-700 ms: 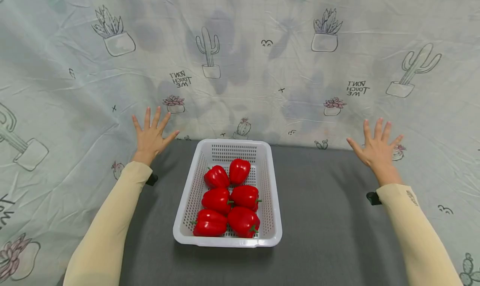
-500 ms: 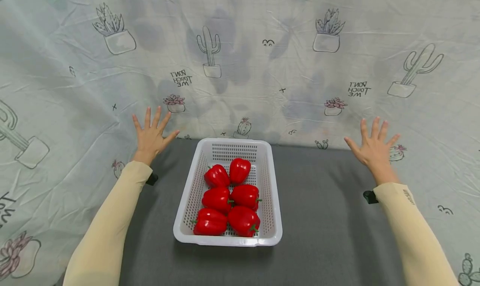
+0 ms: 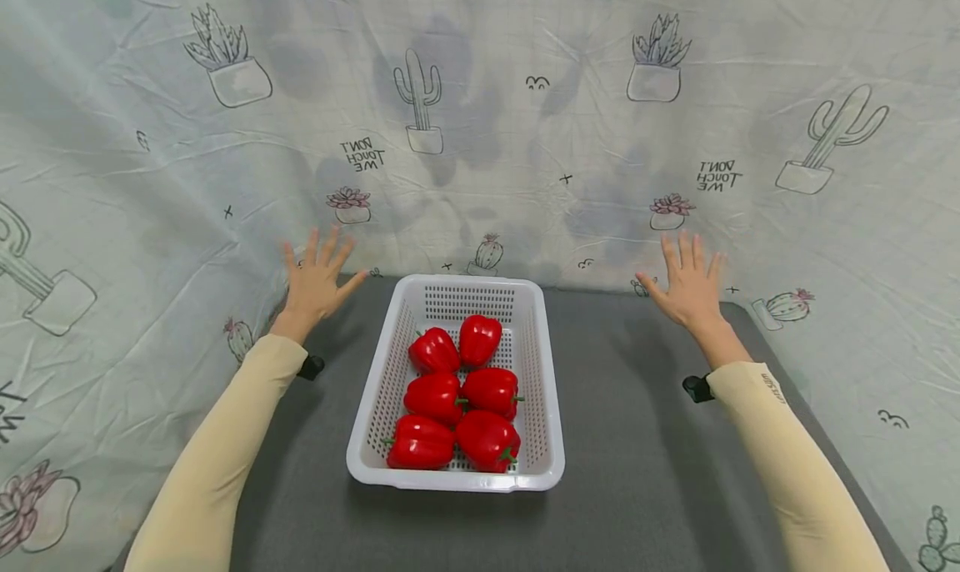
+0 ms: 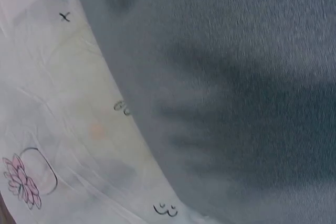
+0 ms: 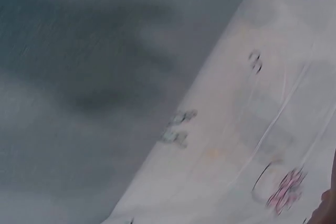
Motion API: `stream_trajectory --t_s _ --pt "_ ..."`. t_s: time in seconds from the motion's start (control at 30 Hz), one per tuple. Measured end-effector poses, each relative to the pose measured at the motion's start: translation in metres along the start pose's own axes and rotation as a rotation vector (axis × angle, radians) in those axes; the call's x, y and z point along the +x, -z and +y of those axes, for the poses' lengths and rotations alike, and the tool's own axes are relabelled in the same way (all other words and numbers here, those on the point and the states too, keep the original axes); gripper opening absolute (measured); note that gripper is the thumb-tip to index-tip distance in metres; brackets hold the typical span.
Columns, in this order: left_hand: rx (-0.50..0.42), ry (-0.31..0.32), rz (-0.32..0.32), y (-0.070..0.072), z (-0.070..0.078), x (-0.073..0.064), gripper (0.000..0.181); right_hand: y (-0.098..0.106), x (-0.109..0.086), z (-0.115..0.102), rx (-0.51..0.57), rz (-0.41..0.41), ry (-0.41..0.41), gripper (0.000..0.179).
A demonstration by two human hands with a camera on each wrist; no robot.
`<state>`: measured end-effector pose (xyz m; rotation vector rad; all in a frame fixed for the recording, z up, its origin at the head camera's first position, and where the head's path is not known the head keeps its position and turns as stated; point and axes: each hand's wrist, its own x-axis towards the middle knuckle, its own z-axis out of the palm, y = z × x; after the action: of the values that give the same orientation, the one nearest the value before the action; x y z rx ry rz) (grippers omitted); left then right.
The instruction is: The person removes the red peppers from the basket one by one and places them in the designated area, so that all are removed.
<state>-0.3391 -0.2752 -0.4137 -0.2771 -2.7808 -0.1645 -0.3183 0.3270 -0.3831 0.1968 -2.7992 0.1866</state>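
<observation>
A white plastic basket (image 3: 552, 422) with perforated walls stands on the dark grey table. Several red bell peppers (image 3: 487, 441) with green stems lie inside it, grouped toward the middle and near end. My left hand (image 3: 311, 288) is held up to the left of the basket, fingers spread, holding nothing. On the right, farther from the basket, my right hand (image 3: 690, 293) also has its fingers spread and holds nothing. In the wrist views only the table and cloth show, with soft shadows on the table and a sliver of skin at the right wrist view's edge.
A pale cloth (image 3: 495, 138) printed with cacti and succulents hangs behind and at both sides of the grey table (image 3: 615, 472). Dark wrist cameras (image 3: 697, 388) sit under both cream sleeves (image 3: 787, 447).
My right hand has moved left, closer to the basket. My left hand has shifted slightly right and down in the head view. Basket and peppers stay where they were.
</observation>
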Motion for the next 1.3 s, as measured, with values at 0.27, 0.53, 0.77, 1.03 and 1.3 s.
stream_trajectory --t_s 0.27,0.53,0.77,1.03,1.3 --pt "-0.073 -0.035 -0.016 -0.008 0.015 -0.004 0.072 -0.016 0.012 -0.042 0.098 0.006 0.13 0.081" --pt "-0.145 -0.045 -0.027 -0.015 0.031 -0.01 0.074 -0.03 0.014 -0.085 0.196 0.0 0.226 0.079" --pt "-0.231 -0.069 -0.077 -0.02 0.042 -0.019 0.075 -0.043 0.009 -0.116 0.263 -0.044 0.304 0.081" --pt "-0.305 -0.112 -0.13 -0.02 0.058 -0.022 0.075 -0.053 0.003 -0.147 0.297 -0.116 0.374 0.081" --pt "-0.34 -0.134 -0.203 -0.024 0.069 -0.024 0.074 -0.063 -0.002 -0.169 0.304 -0.203 0.421 0.076"
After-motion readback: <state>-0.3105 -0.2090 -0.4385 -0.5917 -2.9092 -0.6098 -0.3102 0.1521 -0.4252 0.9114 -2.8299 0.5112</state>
